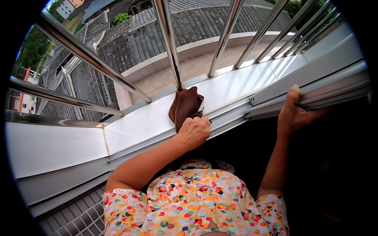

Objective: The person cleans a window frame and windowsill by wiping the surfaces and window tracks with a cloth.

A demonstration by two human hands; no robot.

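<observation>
Currently your left hand (pixel 194 131) is clamped on the brown cloth (pixel 185 105), pressed to the white window sill (pixel 134 126) at the foot of a steel bar (pixel 170 43). Right hand (pixel 293 114) grips the sliding window frame (pixel 315 92), fingers curled. Progress — cannot tell; sill looks clean both sides. Room is tight — bars ahead, track edge behind.

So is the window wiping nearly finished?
Hard to say. The white sill looks shiny and clean already. Right now the left hand presses a brown cloth at the foot of a metal bar, and the right hand grips the window frame. The other bars may be left.
</observation>
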